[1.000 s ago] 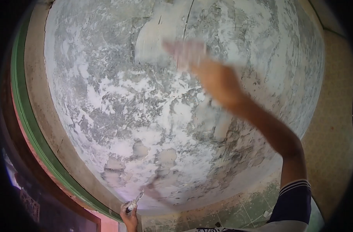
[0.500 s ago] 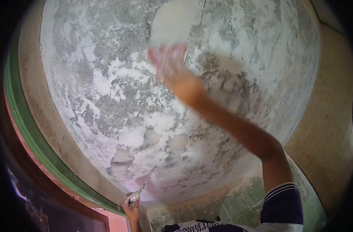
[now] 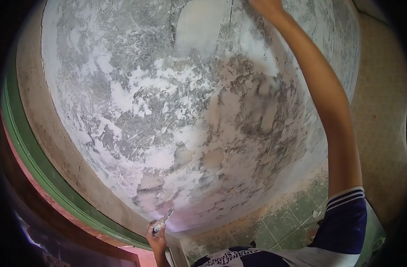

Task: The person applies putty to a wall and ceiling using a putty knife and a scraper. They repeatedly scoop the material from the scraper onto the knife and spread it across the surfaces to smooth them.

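My right hand point(image 3: 266, 7) is raised high at the top edge of the view, close to the wall point(image 3: 167, 120). The frame cuts off its fingers and anything in them. Patches of grey, white and bare plaster cover the wall, with a smooth pale area point(image 3: 196, 26) near the top. Low down, beside the wall's bottom left corner, my left hand point(image 3: 155, 236) is closed around a putty-smeared putty knife point(image 3: 165, 218). The knife's tip points up and to the right.
A green frame point(image 3: 56, 187) curves along the left, with a bare plaster strip point(image 3: 69, 153) beside it. Green tiles point(image 3: 274, 227) run along the lower right. A tan patterned surface point(image 3: 379, 111) lies at the far right.
My right hand has swept up and to the right across the wall. The red spreader seen in it earlier is out of view. My left hand has stayed nearly in place.
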Motion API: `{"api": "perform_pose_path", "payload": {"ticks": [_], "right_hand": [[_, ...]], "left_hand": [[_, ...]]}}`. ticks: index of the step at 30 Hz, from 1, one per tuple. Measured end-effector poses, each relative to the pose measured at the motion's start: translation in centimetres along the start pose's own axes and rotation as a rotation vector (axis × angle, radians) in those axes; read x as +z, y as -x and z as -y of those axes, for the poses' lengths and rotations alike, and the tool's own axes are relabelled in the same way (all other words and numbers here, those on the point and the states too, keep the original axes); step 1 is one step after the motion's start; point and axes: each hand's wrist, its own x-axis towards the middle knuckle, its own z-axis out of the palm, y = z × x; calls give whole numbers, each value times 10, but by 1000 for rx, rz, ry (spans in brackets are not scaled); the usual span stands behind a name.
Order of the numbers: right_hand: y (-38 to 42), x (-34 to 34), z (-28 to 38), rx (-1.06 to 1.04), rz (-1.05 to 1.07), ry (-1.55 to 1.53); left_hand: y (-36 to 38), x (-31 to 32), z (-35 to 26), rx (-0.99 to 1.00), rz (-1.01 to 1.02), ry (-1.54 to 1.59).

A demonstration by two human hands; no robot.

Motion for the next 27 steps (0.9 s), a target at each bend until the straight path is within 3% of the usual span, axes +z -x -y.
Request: {"api": "perform_pose_path", "payload": {"ticks": [1, 2, 4, 5, 7, 11, 12, 14, 16, 17, 19, 20, 22, 27], "right_hand": [[-17, 7, -13, -229, -261, 69], [-19, 17, -27, -220, -269, 77], [-3, 43, -50, -177, -52, 132], [33, 40, -29, -255, -101, 193], [105, 50, -12, -272, 32, 73], [269, 27, 57, -307, 502, 130], [316, 30, 62, -353, 369, 45], [371, 3, 76, -377, 452, 145], [398, -31, 92, -38, 380, -326], [407, -46, 99, -13, 405, -336], [424, -74, 111, 784, 340, -685], [432, -79, 112, 821, 361, -677], [447, -84, 110, 1314, 61, -1300], [467, -103, 102, 1570, 19, -1452]], "left_hand": [[3, 2, 3, 18, -6, -26], [3, 3, 8, 40, -11, -52], [7, 6, 16, 65, -7, -57], [11, 6, 16, 51, 13, -37], [16, 10, 0, 60, 50, -6], [25, 13, 5, -2, 90, -7], [24, 14, 5, -18, 95, -11], [22, 21, -1, -8, 94, 13], [19, 32, -11, -21, 119, 11], [17, 39, -20, -6, 141, 21], [14, 55, -43, -145, 245, 115], [13, 66, -57, -169, 262, 157], [15, 92, -89, -239, 304, 247], [22, 135, -146, -279, 406, 293]]}}
